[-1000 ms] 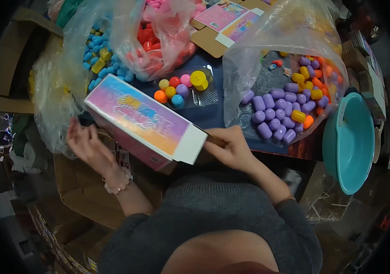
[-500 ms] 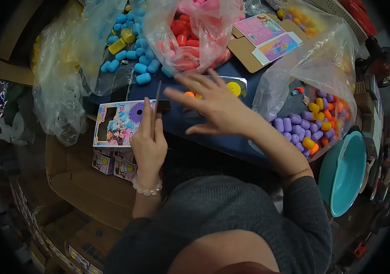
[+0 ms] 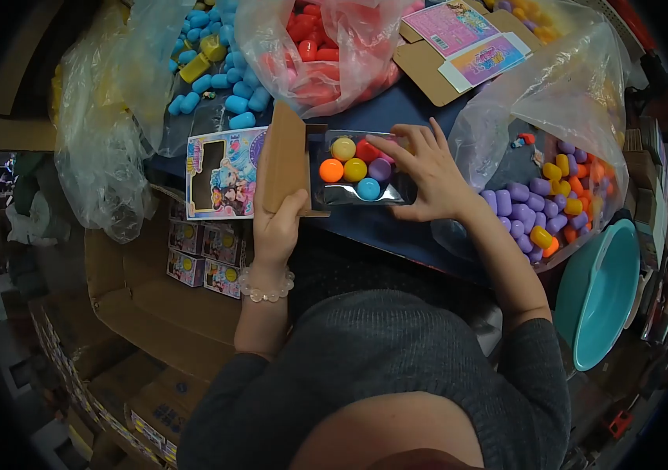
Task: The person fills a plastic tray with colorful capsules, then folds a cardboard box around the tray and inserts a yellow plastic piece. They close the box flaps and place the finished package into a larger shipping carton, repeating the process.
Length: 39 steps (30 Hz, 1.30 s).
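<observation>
My left hand (image 3: 276, 235) grips a printed cardboard box (image 3: 242, 199) with a cut-out window in its front. The thumb presses on the brown inner side of a raised flap (image 3: 286, 160). At the box's right end lies a clear plastic tray (image 3: 335, 193) of round capsules in orange, yellow, red, purple and blue. My right hand (image 3: 437, 178) holds the tray's right end, fingers over the top edge and thumb at the lower edge. The tray's left edge is right at the box opening.
Plastic bags hold blue capsules (image 3: 241, 104), red capsules (image 3: 310, 31) and purple capsules (image 3: 519, 211) around the dark blue table. A flattened printed carton (image 3: 475, 51) lies at the back. Below left, a large cardboard box (image 3: 146, 290) contains small printed boxes (image 3: 222, 243). A teal basin (image 3: 600, 301) stands right.
My right hand, open over the tray before, has closed on its right end, and the tray now sits against the box. The box's flap has tilted, showing its brown side.
</observation>
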Tool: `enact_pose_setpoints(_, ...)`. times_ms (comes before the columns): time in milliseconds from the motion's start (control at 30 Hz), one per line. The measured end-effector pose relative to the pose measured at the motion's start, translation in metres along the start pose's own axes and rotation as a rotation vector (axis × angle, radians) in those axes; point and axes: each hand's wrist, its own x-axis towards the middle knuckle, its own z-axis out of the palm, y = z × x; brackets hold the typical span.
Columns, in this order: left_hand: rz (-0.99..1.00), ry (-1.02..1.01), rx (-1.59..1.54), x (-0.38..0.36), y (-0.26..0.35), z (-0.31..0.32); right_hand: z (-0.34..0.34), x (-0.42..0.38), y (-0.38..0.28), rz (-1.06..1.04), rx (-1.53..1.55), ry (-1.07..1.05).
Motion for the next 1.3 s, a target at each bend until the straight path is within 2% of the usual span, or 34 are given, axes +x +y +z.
enact_pose_setpoints(133,-0.040,-0.077,-0.032,-0.018,0.002,0.023,0.003,-0.011,-0.008,0.051,0.066,-0.008)
enact_pose_setpoints(167,-0.062,-0.208,0.023,-0.017,0.010,0.036,0.004,-0.013,-0.010,0.052,0.098,0.008)
enact_pose_setpoints(267,0.003,-0.330,0.174,-0.026,-0.002,0.060,0.006,-0.018,-0.015,0.052,0.141,0.072)
enact_pose_setpoints(333,0.066,-0.349,0.188,-0.028,-0.018,0.067,0.004,-0.023,-0.014,0.050,0.146,0.121)
enact_pose_setpoints(400,-0.049,-0.270,0.033,-0.027,-0.027,0.071,-0.003,-0.031,-0.007,0.091,0.254,0.228)
enact_pose_setpoints(433,-0.052,-0.272,0.028,-0.028,-0.031,0.071,-0.002,-0.036,-0.004,0.171,0.291,0.318)
enact_pose_setpoints(467,-0.028,-0.267,0.081,-0.030,-0.035,0.071,0.000,-0.041,0.000,0.176,0.288,0.316)
enact_pose_setpoints(533,-0.010,-0.264,0.132,-0.031,-0.038,0.071,0.006,-0.049,0.004,0.446,0.236,0.365)
enact_pose_setpoints(567,-0.016,-0.265,0.118,-0.030,-0.038,0.071,0.004,-0.050,0.001,0.452,0.235,0.364)
enact_pose_setpoints(633,-0.024,-0.269,0.101,-0.029,-0.035,0.072,-0.002,-0.048,-0.005,0.669,0.391,0.282)
enact_pose_setpoints(667,-0.006,-0.300,0.122,-0.028,-0.032,0.074,0.000,-0.046,-0.005,0.674,0.390,0.282)
enact_pose_setpoints(733,0.010,-0.336,0.137,-0.027,-0.032,0.078,0.006,-0.043,-0.003,0.922,0.982,0.227)
enact_pose_setpoints(767,0.021,-0.397,0.144,-0.028,-0.035,0.081,0.012,-0.040,-0.004,0.927,0.979,0.230)
enact_pose_setpoints(833,0.025,-0.498,0.067,-0.031,-0.038,0.092,0.027,-0.033,-0.009,1.007,1.433,0.194)
enact_pose_setpoints(900,0.063,-0.525,0.097,-0.025,-0.044,0.096,0.036,-0.024,-0.009,1.021,1.471,0.173)
enact_pose_setpoints(967,0.103,-0.552,0.129,-0.022,-0.043,0.095,0.039,-0.019,-0.011,1.081,1.479,0.066)
enact_pose_setpoints(1000,0.040,-0.658,0.157,-0.020,-0.035,0.092,0.057,-0.038,-0.004,0.812,2.111,0.099)
enact_pose_setpoints(1033,-0.025,-0.765,0.185,-0.018,-0.024,0.086,0.084,-0.060,0.005,0.421,2.704,0.134)
enact_pose_setpoints(1067,0.110,-0.792,0.480,-0.015,-0.006,0.074,0.102,-0.059,0.011,-0.017,2.749,0.029)
enact_pose_setpoints(1100,0.196,-0.717,0.797,-0.015,0.001,0.057,0.100,-0.057,0.008,-0.019,2.747,0.030)
enact_pose_setpoints(1133,0.280,-0.629,1.113,-0.016,0.009,0.040,0.095,-0.056,0.002,0.097,2.790,0.027)
enact_pose_setpoints(1167,0.202,-0.536,1.373,-0.017,0.014,0.028,0.091,-0.055,-0.003,0.212,2.831,0.028)
enact_pose_setpoints(1300,0.335,-0.593,1.614,-0.018,0.002,0.012,0.091,-0.054,-0.008,0.190,2.714,0.097)
